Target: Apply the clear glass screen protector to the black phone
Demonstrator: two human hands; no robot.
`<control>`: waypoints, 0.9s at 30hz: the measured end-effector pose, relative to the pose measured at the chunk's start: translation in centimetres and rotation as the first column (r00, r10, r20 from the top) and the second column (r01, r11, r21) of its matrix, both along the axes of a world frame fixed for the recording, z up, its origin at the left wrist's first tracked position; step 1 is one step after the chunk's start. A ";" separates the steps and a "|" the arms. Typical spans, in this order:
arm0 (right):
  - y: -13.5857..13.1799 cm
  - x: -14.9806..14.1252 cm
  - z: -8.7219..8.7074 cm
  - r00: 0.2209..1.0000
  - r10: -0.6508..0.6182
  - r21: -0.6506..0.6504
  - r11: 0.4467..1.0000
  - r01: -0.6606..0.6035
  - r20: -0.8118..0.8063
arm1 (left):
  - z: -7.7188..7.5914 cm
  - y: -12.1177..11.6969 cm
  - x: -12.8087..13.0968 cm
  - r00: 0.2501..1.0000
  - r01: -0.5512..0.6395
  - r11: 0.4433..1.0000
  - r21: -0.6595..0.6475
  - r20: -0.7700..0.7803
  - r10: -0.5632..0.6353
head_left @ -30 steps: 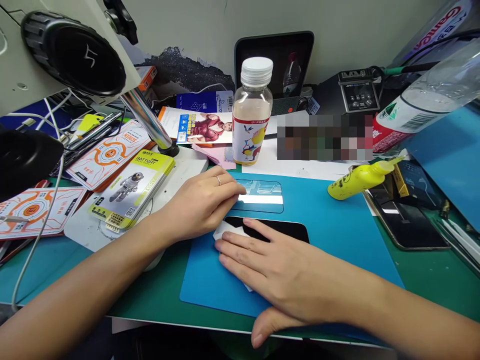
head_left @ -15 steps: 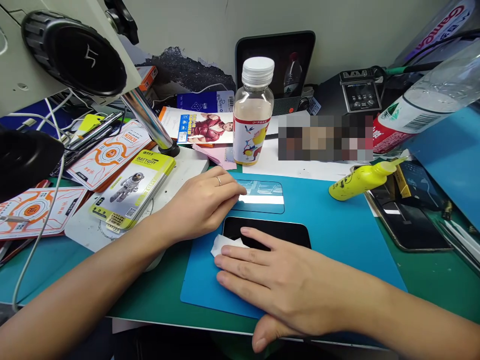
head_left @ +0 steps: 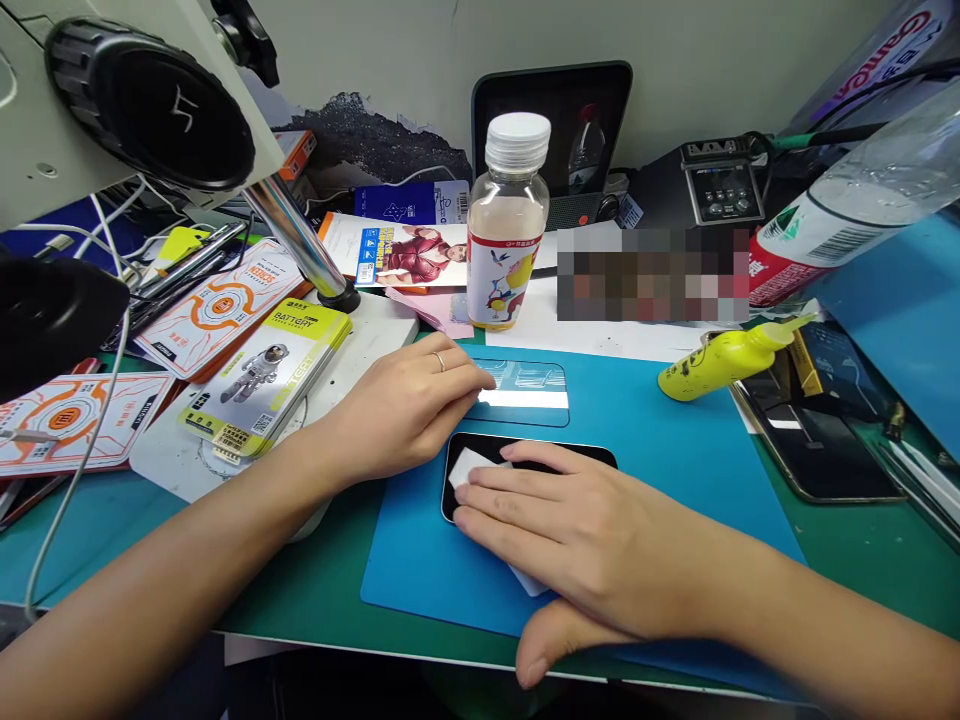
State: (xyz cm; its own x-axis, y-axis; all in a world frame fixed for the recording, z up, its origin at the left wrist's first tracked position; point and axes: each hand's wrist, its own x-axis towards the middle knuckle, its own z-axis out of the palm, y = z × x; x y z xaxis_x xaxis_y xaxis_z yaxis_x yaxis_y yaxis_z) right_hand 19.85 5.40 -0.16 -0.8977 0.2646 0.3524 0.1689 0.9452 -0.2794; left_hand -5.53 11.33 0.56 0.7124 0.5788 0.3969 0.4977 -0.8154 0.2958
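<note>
My right hand (head_left: 577, 530) lies flat with its fingers stretched out, pressing a white wipe (head_left: 466, 468) against the dark face of a smartphone (head_left: 551, 455). Its thumb sticks out toward the table's front edge. Part of the phone and most of the wipe are hidden under that hand. Beyond the phone, the thumb and forefinger of my left hand (head_left: 420, 400) are pinched at the left edge of a clear glass screen protector (head_left: 525, 378) with a thin black border. The other fingers are curled, and a ring shows on one. Both phone and glass are over a blue mat (head_left: 675, 500).
A drink bottle (head_left: 506, 260) stands behind the mat. On the right are a yellow squeeze bottle (head_left: 712, 365), another dark phone (head_left: 817, 440) and a tilted water bottle (head_left: 840, 230). A microscope stand (head_left: 304, 245) and a yellow battery box (head_left: 262, 375) occupy the left.
My right hand has slid the wipe up and slightly right, from the phone's left end further onto its face. The phone has shifted slightly left. My left hand stays almost still.
</note>
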 end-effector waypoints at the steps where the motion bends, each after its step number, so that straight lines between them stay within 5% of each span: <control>1: 0.1 0.0 0.0 0.999 0.009 0.012 1.000 -0.009 0.036 | 0.0 0.0 0.0 1.000 0.003 1.000 -0.001 0.001 -0.003; 5: 0.4 0.1 0.2 0.996 0.060 0.025 0.998 -0.061 0.066 | 0.1 0.0 0.0 1.000 -0.001 1.000 -0.014 -0.005 0.001; 12: 0.9 0.5 0.0 0.993 -0.109 0.073 0.992 0.105 0.051 | 0.0 -0.1 0.0 1.000 -0.001 1.000 -0.016 -0.002 0.001; 17: 1.0 0.6 0.2 1.000 0.006 0.004 1.000 -0.006 0.031 | 0.0 0.0 0.0 1.000 0.003 1.000 -0.021 0.007 -0.003; 27: 1.3 0.8 0.8 0.996 -0.010 -0.067 0.998 0.016 0.093 | 0.1 -0.1 0.0 1.000 0.011 1.000 -0.027 0.004 -0.011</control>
State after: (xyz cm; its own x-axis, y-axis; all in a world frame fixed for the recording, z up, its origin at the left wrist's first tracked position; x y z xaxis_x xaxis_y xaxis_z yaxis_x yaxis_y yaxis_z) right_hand 20.65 6.65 0.59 -0.9218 0.2970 0.2492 0.2093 0.9223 -0.3249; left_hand -5.54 11.26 0.65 0.7170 0.5818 0.3838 0.4878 -0.8122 0.3200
